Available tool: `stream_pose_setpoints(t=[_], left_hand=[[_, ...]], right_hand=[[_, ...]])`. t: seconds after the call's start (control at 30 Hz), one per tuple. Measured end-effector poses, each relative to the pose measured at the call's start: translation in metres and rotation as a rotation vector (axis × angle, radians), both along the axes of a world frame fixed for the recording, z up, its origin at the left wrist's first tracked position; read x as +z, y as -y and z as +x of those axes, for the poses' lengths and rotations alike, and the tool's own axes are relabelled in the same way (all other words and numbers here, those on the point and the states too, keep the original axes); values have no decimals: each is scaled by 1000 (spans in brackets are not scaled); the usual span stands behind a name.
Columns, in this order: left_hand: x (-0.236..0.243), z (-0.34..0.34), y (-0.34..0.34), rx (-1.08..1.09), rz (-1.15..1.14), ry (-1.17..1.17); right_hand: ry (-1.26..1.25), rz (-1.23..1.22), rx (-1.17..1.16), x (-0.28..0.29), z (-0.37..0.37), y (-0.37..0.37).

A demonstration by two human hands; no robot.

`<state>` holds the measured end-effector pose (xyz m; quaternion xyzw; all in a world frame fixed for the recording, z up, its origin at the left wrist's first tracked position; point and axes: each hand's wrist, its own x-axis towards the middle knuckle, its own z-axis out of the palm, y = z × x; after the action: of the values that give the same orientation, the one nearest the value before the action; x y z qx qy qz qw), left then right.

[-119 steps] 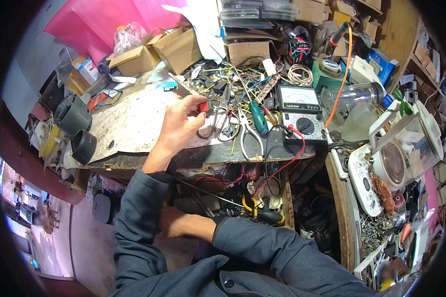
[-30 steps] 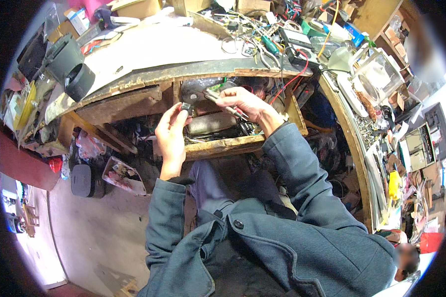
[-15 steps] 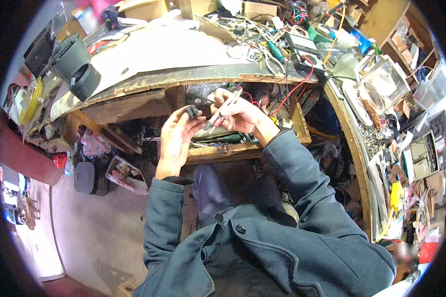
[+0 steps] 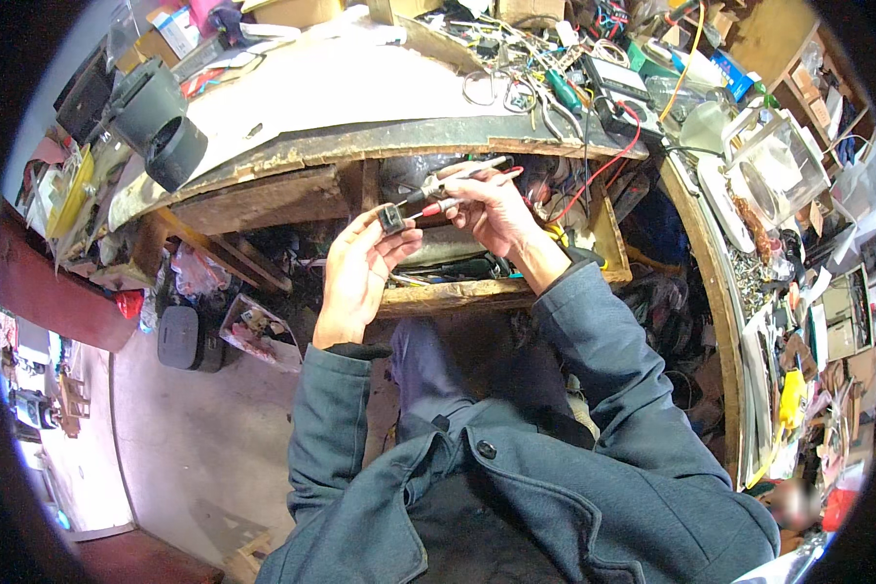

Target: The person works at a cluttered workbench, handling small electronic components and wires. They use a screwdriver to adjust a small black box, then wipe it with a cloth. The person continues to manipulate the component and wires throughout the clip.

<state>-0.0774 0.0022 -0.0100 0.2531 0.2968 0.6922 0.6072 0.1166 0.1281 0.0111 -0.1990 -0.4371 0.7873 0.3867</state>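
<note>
Over the open drawer, my left hand (image 4: 353,277) pinches a small dark block-shaped part (image 4: 392,218) between thumb and fingers, with one face turned up. My right hand (image 4: 501,216) is closed around two test probes like a pair of pens. The red probe (image 4: 441,207) points left at the part, its thin tip at or very near it. Above it lies the dark probe (image 4: 420,193), also aimed at the part. I cannot tell whether either tip touches. A red test lead (image 4: 594,187) hangs from the bench edge near a meter-like box (image 4: 618,80).
The wooden drawer (image 4: 457,295) below my hands holds tools and loose items. On the bench (image 4: 311,97) lie pliers (image 4: 555,115), a green-handled tool (image 4: 563,90) and tangled wires. Grey cylindrical containers (image 4: 175,151) stand at its left. Clutter covers the right-hand bench.
My right hand has turned the probes from a slanted, crossed hold to point left at the part. The part has been tilted in my left hand, so its face shows.
</note>
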Motion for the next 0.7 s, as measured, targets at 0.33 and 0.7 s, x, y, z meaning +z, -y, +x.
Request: stream_pose_setpoints(t=[0.33, 0.7], left_hand=[[3, 2, -4, -12, -42, -48], [6, 7, -4, 20, -43, -118]], right_hand=[[29, 73, -97, -4, -6, 1], [7, 135, -111, -3, -7, 4]])
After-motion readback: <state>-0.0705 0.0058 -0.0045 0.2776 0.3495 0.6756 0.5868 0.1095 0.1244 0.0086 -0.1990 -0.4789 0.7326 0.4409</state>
